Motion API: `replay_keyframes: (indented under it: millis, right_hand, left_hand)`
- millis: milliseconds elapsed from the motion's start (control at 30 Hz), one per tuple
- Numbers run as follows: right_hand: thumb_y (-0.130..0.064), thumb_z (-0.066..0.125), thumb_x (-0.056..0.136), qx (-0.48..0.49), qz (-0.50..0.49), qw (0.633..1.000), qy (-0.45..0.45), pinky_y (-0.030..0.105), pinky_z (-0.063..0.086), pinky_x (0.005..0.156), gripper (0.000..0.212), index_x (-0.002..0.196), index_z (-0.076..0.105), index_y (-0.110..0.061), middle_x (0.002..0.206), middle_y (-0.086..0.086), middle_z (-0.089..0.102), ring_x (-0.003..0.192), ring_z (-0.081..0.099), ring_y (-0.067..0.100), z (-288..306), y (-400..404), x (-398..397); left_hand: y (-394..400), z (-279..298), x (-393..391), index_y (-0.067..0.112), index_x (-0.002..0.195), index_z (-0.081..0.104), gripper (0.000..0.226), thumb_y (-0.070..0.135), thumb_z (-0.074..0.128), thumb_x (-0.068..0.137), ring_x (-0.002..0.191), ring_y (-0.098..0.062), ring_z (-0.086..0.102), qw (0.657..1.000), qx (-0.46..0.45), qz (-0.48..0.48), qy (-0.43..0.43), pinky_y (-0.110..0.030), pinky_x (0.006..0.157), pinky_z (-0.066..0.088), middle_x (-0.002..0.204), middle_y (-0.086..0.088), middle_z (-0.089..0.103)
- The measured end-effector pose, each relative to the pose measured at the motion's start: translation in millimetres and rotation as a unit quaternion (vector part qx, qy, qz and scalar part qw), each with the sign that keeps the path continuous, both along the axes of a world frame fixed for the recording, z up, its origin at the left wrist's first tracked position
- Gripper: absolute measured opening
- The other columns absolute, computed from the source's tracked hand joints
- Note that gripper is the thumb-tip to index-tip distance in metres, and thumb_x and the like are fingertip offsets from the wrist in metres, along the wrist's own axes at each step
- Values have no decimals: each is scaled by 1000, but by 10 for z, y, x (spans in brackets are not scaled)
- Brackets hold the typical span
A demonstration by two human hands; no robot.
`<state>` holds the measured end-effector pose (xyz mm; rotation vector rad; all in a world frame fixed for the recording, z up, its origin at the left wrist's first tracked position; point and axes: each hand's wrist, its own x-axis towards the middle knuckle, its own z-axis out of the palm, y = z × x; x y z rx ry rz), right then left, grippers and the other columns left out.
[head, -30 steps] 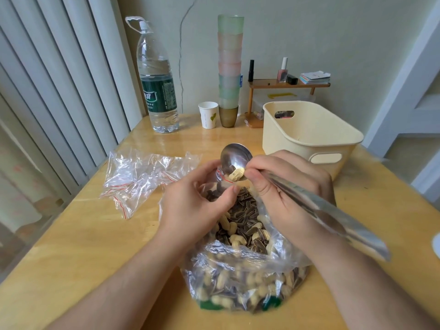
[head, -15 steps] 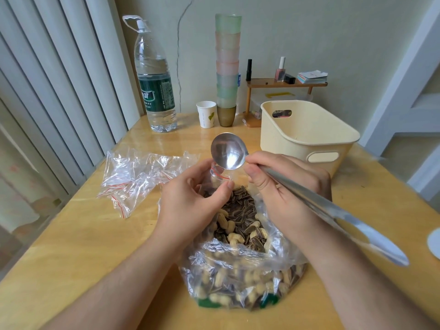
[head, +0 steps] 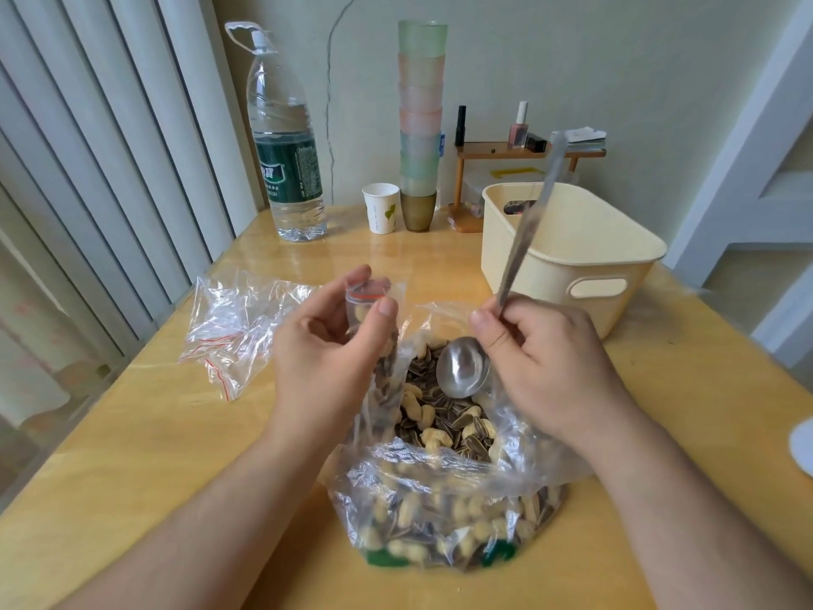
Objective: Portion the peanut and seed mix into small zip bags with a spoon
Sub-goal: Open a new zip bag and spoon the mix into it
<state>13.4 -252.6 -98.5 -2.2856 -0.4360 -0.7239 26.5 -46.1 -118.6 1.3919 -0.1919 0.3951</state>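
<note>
Left hand pinching crinkly clear zip bag, right hand pinching shiny steel spoon.

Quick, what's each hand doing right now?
Left hand: pinches a small zip bag open.
Right hand: grips a spoon, bowl down in the mix.

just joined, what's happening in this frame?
A person is portioning a peanut and seed mix. The left hand holds a small zip bag open above the big bag of mix; it already has some nuts inside. The right hand grips the spoon, bowl down in the big bag, about to scoop. Spare zip bags lie to the left.
</note>
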Motion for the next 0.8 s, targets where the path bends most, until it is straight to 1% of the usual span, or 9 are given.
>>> replay_keyframes:
  millis: [100,233,367,467,533,600,667,733,800]
  right_hand:
    - [-41,54,102,-6,1,999,35,36,47,62,35,74,62,-21,63,-4,62,63,58,15,-39,7,-12]
    - [-40,57,102,-11,30,997,74,30,42,56,39,66,52,-26,57,-10,54,57,51,11,-55,88,-44]
    - [-41,58,102,-2,54,994,96,36,48,59,35,75,62,-19,61,-4,59,59,54,14,-59,125,-61]
    - [-47,56,100,34,51,988,145,41,54,62,34,81,68,-21,64,2,67,60,63,23,-51,114,-82]
    - [-42,58,102,61,50,981,178,43,59,66,26,84,70,-25,68,-2,71,58,67,18,-49,117,-92]
    - [-37,60,103,82,45,974,207,40,61,68,22,86,70,-26,71,-7,73,58,69,14,-51,129,-88]
    - [-35,60,104,87,42,969,229,38,60,68,22,88,71,-24,72,-9,74,60,70,13,-51,136,-76]
    - [-35,60,104,82,39,967,239,36,60,68,22,89,72,-24,71,-10,74,60,70,12,-48,141,-72]
    - [-35,60,103,89,28,968,233,37,59,67,22,88,72,-24,70,-10,74,58,68,12,-43,136,-75]
  left_hand:
    - [-31,-21,-13,14,135,66,46,12,78,90,105,-16,76,1000,11,-22,10,-22,82,61,111,0,80]
    - [-16,-46,26,12,136,66,48,15,79,89,110,-12,75,999,24,-20,14,-25,90,60,113,3,80]
    - [-11,-57,23,16,137,65,60,32,80,81,112,-11,73,997,71,-7,-7,-32,95,59,115,6,79]
    - [63,23,25,23,139,63,60,34,78,82,102,-11,75,997,66,20,-28,-25,86,59,113,5,79]
    - [124,60,28,24,140,60,59,32,77,83,95,-12,76,998,54,26,-30,-19,79,57,112,3,79]
    - [172,33,39,30,143,55,61,32,77,86,93,-20,76,994,106,10,-19,-25,75,61,115,6,78]
    - [212,-41,66,40,147,47,65,36,78,89,97,-21,74,976,216,-19,-5,-38,84,64,119,11,75]
    - [236,-107,94,47,146,46,65,41,78,89,106,-6,71,949,315,-17,-8,-39,94,61,120,14,74]
    - [234,-105,92,50,140,53,58,45,78,89,109,5,67,936,352,-6,-14,-31,97,58,117,18,73]
